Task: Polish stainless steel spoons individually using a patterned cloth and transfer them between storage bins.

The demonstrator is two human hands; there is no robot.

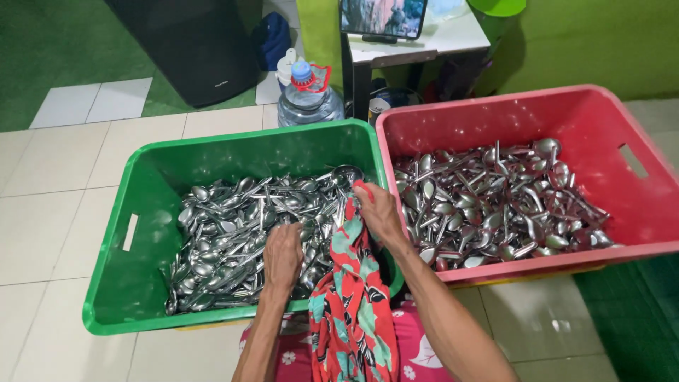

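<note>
Tiled floor; right hand [378, 212] holds cloth-wrapped spoon [348, 174], bowl pointing away.

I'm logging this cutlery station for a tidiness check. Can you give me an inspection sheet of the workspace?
Surface: pale tiled floor.
Job's things: green crate and red crate, both heaped with metal spoons; red patterned cloth.
Clutter: water jug, black bin.
Hands: left hand down among the green crate's spoons; right hand grips the cloth and a spoon.
Cables: nothing seen.
Surroundings: green wall, small table with a screen.
</note>
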